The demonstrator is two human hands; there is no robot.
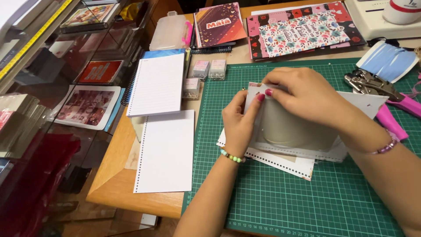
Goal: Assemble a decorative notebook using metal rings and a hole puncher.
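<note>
1. The green cutting mat (pixel 280 206) covers the right part of the wooden table (pixel 114 193) and carries the work. It looks firm and grippy, so sheets laid on it should stay put under light pressure.

2. The stack of punched sheets (pixel 285 163) lies on the mat under both hands, edges fanned unevenly, with a row of small holes along the lower edge. It reads as light, thin paper and card: it bends easily and the layers can slide over one another. The perforated edge seems the weakest part and likely to tear, so holding is better done at the plain edges or flat from above.

3. On top lies a translucent cover sheet (pixel 294 127), smooth and probably slippery, flexible but springier than paper. Pinching it at a corner together with the sheets below looks the safest hold.

4. The right hand (pixel 307 94) curls over the upper left corner of the stack, fingers closed down on the top edge.

5. The left hand (pixel 239 125) pinches that same corner from the side, thumb and forefinger narrowed on the sheets.

6. Nearby, well apart from the hands: a spiral notebook (pixel 155 85), a loose lined sheet (pixel 165 151) and pink-handled punch pliers (pixel 386 98).
</note>
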